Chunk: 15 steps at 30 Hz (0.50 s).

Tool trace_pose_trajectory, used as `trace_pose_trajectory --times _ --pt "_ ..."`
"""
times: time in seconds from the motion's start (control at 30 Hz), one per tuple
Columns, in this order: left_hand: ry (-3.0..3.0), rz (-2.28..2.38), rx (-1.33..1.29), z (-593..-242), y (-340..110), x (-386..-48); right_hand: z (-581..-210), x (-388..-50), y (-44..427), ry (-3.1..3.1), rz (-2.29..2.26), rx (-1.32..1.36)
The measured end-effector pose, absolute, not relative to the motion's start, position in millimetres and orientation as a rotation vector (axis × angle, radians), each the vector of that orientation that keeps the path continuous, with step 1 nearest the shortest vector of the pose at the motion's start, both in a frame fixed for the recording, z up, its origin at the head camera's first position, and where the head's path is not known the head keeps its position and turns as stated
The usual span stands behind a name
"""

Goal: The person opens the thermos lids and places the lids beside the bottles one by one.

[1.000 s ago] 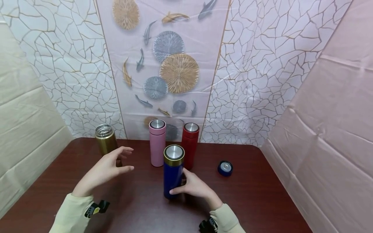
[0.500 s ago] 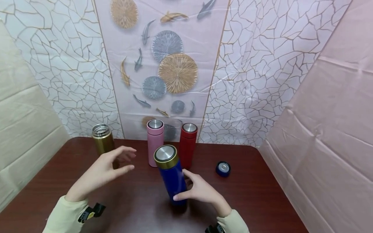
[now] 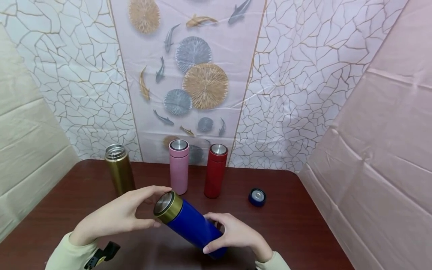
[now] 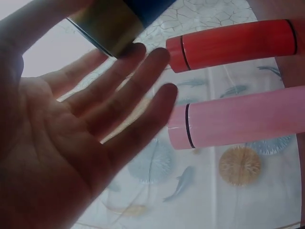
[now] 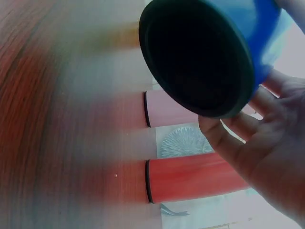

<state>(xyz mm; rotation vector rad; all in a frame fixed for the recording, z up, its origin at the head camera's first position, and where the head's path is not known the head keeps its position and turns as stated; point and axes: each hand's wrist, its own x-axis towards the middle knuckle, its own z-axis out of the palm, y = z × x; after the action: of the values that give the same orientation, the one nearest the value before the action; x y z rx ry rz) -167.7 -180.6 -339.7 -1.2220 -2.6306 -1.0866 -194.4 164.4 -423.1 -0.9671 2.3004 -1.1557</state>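
Observation:
A blue bottle [image 3: 197, 227] with a gold cap [image 3: 173, 210] is tilted steeply to the left above the table. My right hand [image 3: 236, 233] grips its lower body, and the dark base [image 5: 195, 57] faces the right wrist view. At the capped end, my left hand [image 3: 123, 213] has its thumb and fingers spread on either side of the gold cap. The left wrist view shows those fingers [image 4: 128, 100] nearly straight, close to the cap [image 4: 107, 24]; whether they touch it I cannot tell.
Behind my hands stand an uncapped gold bottle [image 3: 120, 173], a pink bottle [image 3: 179, 168] and a red bottle [image 3: 215, 172]. A blue cap [image 3: 257, 197] lies on the table [image 3: 297, 225] at right. Patterned cloth hangs behind.
The blue bottle has gone from upright to strongly tilted, its capped end swinging left and down. My right hand has lowered with it, and my left hand has come to the gold cap.

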Motion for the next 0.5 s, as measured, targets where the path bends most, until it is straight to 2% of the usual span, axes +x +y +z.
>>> trace_pose_trajectory --times 0.5 --pt "-2.632 -0.887 -1.397 -342.3 -178.0 -155.5 -423.1 -191.0 167.4 2.054 -1.050 -1.156"
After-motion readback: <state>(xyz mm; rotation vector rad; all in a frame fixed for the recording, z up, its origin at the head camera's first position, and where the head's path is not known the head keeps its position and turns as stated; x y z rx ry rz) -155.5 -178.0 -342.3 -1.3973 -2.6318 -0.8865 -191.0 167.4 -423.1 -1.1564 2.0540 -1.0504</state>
